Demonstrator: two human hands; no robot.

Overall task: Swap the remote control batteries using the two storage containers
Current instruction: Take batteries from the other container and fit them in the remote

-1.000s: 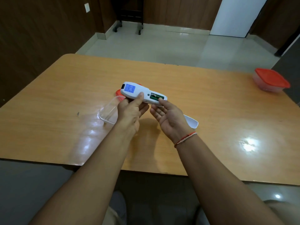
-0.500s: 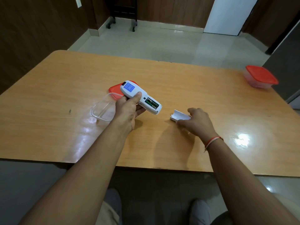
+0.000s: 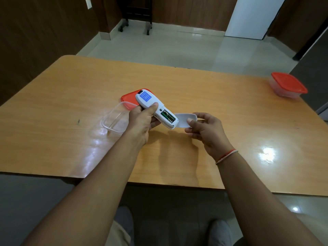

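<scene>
My left hand (image 3: pixel 142 121) grips a white remote control (image 3: pixel 152 105) back side up above the table, thumb across its middle. Its battery compartment (image 3: pixel 167 116) is uncovered and green batteries show inside. My right hand (image 3: pixel 204 129) pinches the white battery cover (image 3: pixel 184 119) right beside the remote's lower end. An open clear container (image 3: pixel 113 119) lies on the table just left of my left hand, with its red lid (image 3: pixel 128 99) behind it, partly hidden by the remote. A second clear container with a red lid (image 3: pixel 288 85) stands closed at the far right.
The wooden table (image 3: pixel 230 112) has a glossy top with light glare at the right. Its near edge runs just below my forearms. Tiled floor, dark wall panels and a wheeled stand lie beyond the far edge.
My right hand went from the remote to the cover lying on the table, picked it up and brought it back beside the remote's open compartment. The left hand keeps holding the remote.
</scene>
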